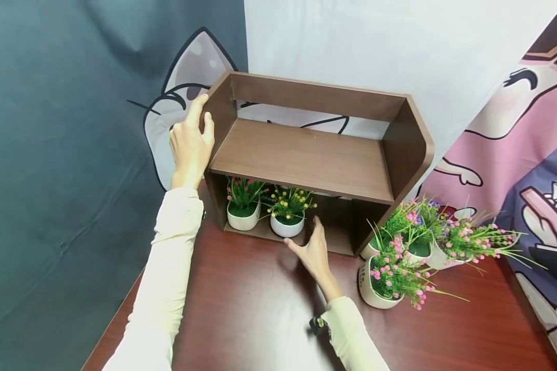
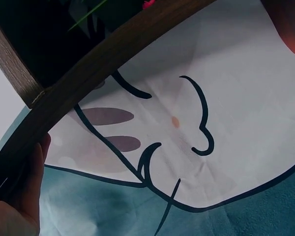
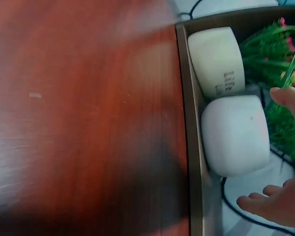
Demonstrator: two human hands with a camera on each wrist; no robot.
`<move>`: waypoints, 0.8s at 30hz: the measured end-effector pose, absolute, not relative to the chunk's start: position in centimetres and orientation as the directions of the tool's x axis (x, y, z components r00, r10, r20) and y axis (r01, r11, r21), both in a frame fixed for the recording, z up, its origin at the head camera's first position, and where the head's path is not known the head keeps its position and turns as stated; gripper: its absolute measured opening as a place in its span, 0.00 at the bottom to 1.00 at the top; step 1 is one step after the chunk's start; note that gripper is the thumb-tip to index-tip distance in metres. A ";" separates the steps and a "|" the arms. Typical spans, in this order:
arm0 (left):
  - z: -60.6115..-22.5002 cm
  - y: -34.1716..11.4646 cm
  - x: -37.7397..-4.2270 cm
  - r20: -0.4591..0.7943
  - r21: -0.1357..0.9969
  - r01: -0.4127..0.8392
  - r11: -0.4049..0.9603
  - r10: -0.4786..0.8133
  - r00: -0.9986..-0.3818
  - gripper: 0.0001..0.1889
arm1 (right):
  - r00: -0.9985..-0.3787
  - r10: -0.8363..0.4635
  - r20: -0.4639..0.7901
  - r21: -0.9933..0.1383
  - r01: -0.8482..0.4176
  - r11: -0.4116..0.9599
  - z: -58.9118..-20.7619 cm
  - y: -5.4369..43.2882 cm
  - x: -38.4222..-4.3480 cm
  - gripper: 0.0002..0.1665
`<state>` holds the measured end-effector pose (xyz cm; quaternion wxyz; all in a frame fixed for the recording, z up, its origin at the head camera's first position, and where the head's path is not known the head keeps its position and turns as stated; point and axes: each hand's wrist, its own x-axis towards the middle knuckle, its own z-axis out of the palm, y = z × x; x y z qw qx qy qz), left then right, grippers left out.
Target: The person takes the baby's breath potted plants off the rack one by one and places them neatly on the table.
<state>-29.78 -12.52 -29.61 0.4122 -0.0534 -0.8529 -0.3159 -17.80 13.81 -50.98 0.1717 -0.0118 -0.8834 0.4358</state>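
Observation:
My left hand (image 1: 192,147) holds the left side panel of a brown wooden shelf (image 1: 301,154). In the left wrist view, that hand (image 2: 24,196) has the dark panel edge between thumb and fingers. Inside the lower level stand two potted artificial plants: a pink-flowered plant (image 1: 243,206) at left and a yellow-flowered plant (image 1: 288,212) in a white pot beside it. My right hand (image 1: 313,252) is just right of the yellow-flowered plant, thumb and fingers spread. The right wrist view shows a gap between this hand (image 3: 285,162) and the white pot (image 3: 236,135).
Several more potted plants stand right of the shelf, including a pink-flowered one (image 1: 390,278) in front. The shelf sits on a reddish-brown table (image 1: 250,309). Printed curtains (image 1: 88,154) hang behind and at the sides.

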 end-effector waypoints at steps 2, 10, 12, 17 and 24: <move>-29.7 -12.6 -29.7 0.732 0.498 0.353 0.793 -0.166 -0.661 0.19 | -0.942 0.188 0.276 -0.795 -0.114 0.595 -51.5 13.7 -18.8 0.59; -29.7 -12.6 -29.9 0.721 0.504 0.350 0.790 -0.161 -0.674 0.19 | -0.969 0.171 0.179 -0.804 -0.044 0.593 -52.4 13.5 -21.2 0.62; -29.7 -12.6 -30.0 0.716 0.504 0.348 0.791 -0.158 -0.680 0.19 | -0.975 0.165 0.149 -0.797 -0.020 0.604 -52.7 13.2 -21.6 0.63; -29.6 -12.7 -30.0 0.725 0.499 0.345 0.795 -0.164 -0.669 0.19 | -0.972 0.186 0.142 -0.802 -0.003 0.597 -53.2 12.0 -22.3 0.67; -29.7 -12.6 -30.1 0.714 0.509 0.347 0.788 -0.162 -0.681 0.19 | -0.955 0.214 0.205 -0.784 -0.029 0.621 -53.3 11.6 -23.2 0.53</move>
